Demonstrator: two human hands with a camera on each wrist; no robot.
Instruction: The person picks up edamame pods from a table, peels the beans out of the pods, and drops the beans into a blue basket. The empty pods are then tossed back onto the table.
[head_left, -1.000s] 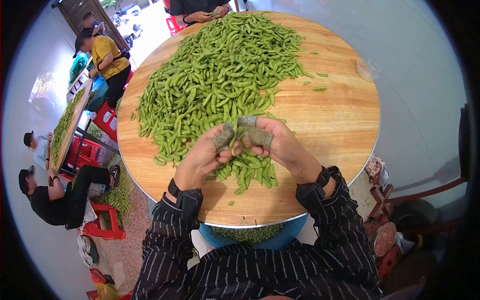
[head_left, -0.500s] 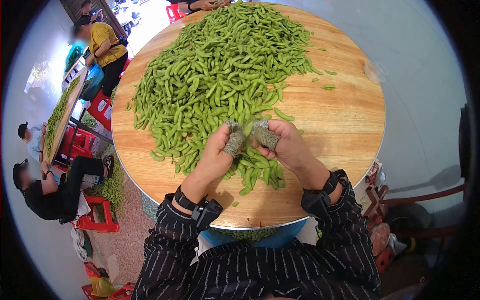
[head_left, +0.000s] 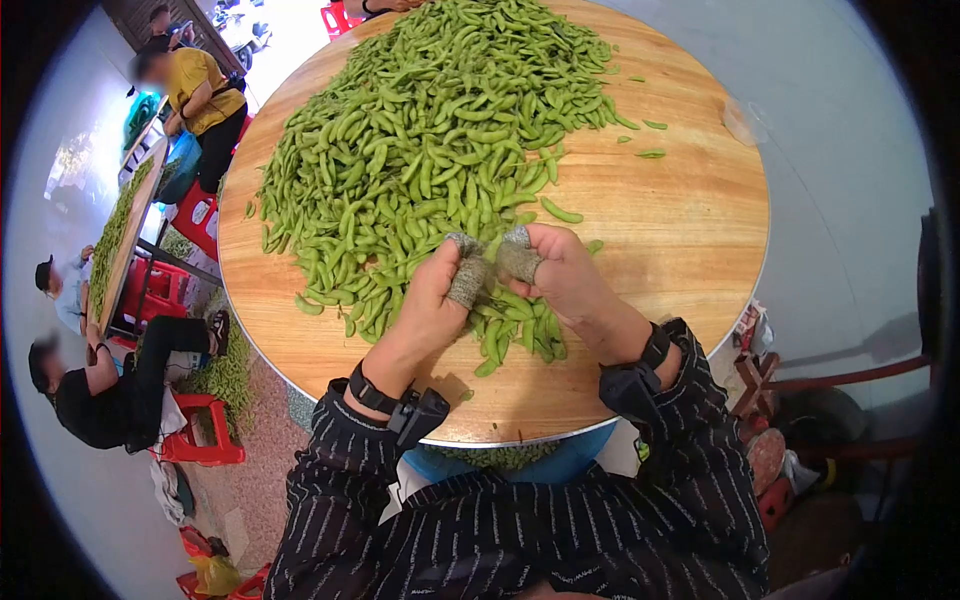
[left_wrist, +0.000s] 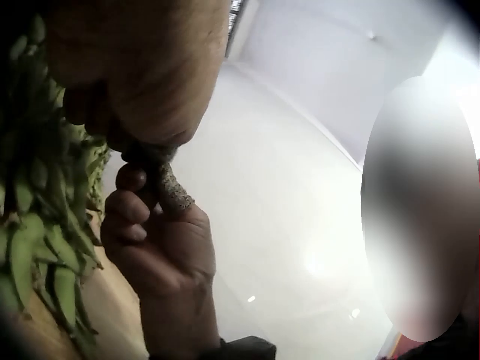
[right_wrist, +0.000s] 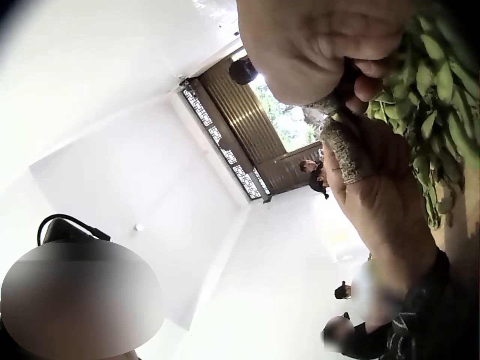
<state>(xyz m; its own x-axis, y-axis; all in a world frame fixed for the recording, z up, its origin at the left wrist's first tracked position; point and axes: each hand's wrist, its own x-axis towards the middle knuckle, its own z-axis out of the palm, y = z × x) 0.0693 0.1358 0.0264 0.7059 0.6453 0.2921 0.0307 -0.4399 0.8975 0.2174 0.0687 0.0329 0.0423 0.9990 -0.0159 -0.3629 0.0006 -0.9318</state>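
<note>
Both hands meet over the near end of a large heap of green soybean pods [head_left: 420, 150] on a round wooden table [head_left: 660, 230]. My left hand [head_left: 430, 290] and right hand [head_left: 575, 280] have curled fingers, with grey wraps [head_left: 468, 280] round thumbs and forefingers. Between the fingertips a green pod [head_left: 493, 248] shows, blurred and partly covered, pinched from both sides. Several pods [head_left: 520, 330] lie just below the hands. In the left wrist view the right hand [left_wrist: 165, 247] faces the left one; the right wrist view shows the left thumb's wrap [right_wrist: 346, 154] close up.
Loose pods [head_left: 650, 154] and a clear plastic cup [head_left: 742, 122] sit at the table's right. A blue tub [head_left: 560, 460] holding pods stands under the near edge. People sit or stand by another pod-covered table [head_left: 130, 235] at left, among red stools [head_left: 205, 430].
The hands have turned so their wrapped thumbs lie closer together; the lower fingers, visible a second ago, are now more tucked away. The head view has shifted slightly.
</note>
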